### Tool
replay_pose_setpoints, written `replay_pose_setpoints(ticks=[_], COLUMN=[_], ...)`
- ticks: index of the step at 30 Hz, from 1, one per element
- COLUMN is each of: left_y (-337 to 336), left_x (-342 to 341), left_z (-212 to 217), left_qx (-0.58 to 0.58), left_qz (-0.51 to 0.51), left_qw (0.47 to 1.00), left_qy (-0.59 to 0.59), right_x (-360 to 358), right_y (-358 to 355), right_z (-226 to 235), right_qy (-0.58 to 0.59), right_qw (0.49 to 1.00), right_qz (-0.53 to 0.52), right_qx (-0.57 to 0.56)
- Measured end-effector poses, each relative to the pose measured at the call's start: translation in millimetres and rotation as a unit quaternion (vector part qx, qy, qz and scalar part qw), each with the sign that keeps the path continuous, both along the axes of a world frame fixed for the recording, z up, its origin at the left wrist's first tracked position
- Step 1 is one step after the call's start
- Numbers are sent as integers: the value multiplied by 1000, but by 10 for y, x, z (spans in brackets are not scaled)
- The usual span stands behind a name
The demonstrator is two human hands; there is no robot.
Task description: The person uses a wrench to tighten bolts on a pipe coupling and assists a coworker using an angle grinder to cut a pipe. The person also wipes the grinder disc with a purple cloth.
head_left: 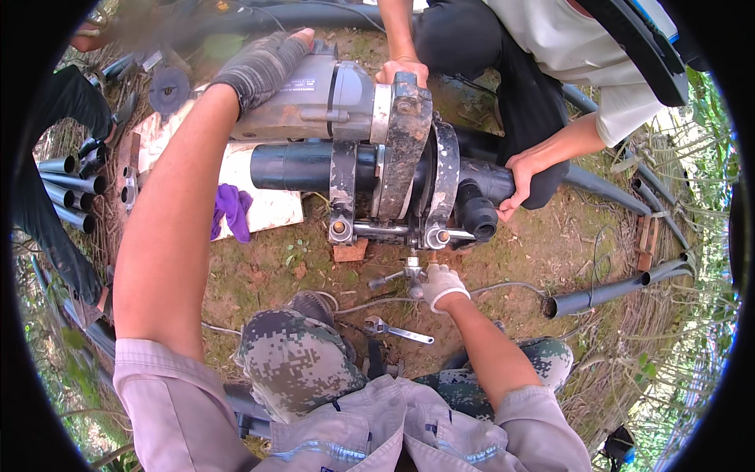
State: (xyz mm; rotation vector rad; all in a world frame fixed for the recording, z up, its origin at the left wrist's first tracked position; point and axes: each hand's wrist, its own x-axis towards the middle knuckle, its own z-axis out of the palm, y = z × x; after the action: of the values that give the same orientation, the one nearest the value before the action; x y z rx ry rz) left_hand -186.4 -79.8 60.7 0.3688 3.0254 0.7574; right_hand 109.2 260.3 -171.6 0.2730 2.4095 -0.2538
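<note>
A grey electric pipe facer (314, 98) stands in a scuffed black clamp frame (344, 185). My left hand (263, 69), in a dark grey glove, is closed over the far side of the motor housing; some fingers are hidden. The frame grips a thick black pipe (291, 166) on the left and a black tee fitting (481, 206) on the right. Below the frame, my right hand (442, 285), in a white glove, is closed at a metal lever handle (412, 271). A co-worker's hand (515, 185) holds the fitting; their other hand (403, 72) is on the facer.
An adjustable wrench (399, 330) lies on the dirt before my knees. A purple cloth (231, 211) rests by a pale board (275, 208). Black pipes (75, 193) are piled left; another pipe (594, 297) lies right. A cable (503, 285) crosses the ground. Another person's legs (59, 212) show left.
</note>
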Motion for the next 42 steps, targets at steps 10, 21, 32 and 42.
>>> replay_pose_setpoints(ticks=[10,21,32,42], left_y=[-24,110,-41,1], left_x=[26,-25,-218,-151], left_z=[-100,1,-79,-64], left_qx=[-29,61,57,75], left_qz=[-50,21,30,19], left_qw=[995,998,997,995], left_qy=[80,4,-45,-57], right_x=[-189,-563,-513,-488], right_y=[-841,-1044,-1001,-913], right_z=[1451,752,727,765], right_qy=[-28,-212,-165,-161], right_qw=[997,961,977,980], right_qz=[77,143,111,104], right_qx=[-9,106,72,58])
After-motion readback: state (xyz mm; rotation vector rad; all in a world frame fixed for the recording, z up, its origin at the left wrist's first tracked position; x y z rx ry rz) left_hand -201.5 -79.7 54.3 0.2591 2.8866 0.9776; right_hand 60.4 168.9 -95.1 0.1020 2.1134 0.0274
